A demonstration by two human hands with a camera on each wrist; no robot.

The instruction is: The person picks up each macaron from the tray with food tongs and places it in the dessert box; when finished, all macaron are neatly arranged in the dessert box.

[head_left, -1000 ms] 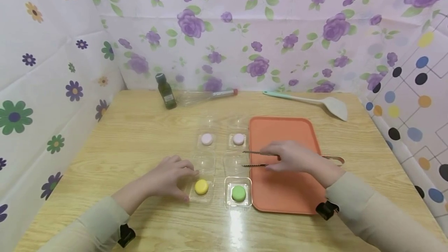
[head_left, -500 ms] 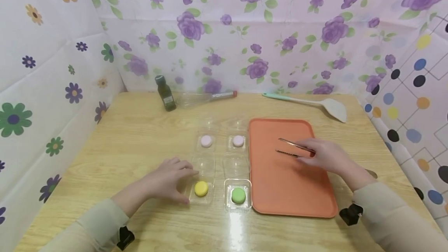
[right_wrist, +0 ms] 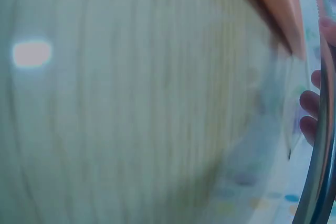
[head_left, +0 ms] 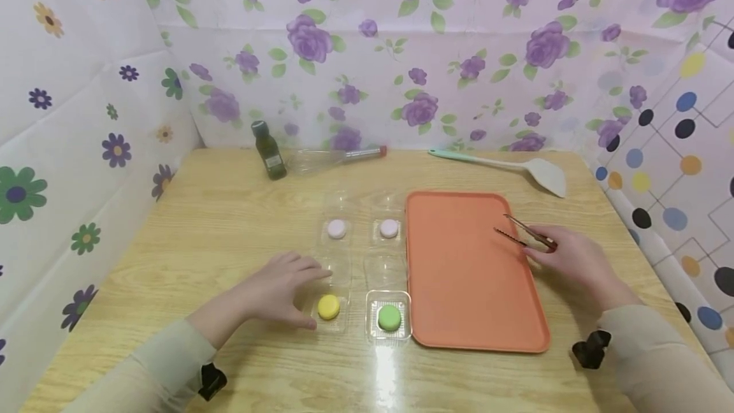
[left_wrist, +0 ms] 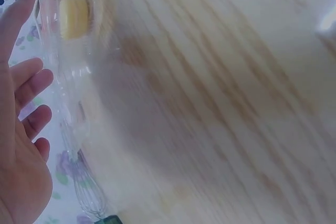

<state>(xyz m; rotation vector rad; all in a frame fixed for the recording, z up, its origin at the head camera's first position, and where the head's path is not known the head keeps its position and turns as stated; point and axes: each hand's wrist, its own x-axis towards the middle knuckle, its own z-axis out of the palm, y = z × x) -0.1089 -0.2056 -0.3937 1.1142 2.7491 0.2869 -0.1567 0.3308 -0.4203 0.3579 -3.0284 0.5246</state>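
My left hand is beside a clear plastic box with its lid up, thumb and forefinger spread along its left side. A yellow macaron sits inside; the left wrist view shows the relaxed fingers close by. To its right, a second open box contains a green macaron. Two pale pink macarons, one left and one right, lie in clear boxes behind. My right hand holds metal tongs over the right rim of the orange tray, their tips apart with nothing between them.
Along the back of the table stand or lie a dark bottle, a whisk and a spatula. Flowered cloth hangs behind them. The tray borders the boxes on their right.
My right hand has carried the tongs rightward, from beside the boxes across the tray to its right edge. The left hand stays by the yellow macaron's box, its fingers slightly straighter.
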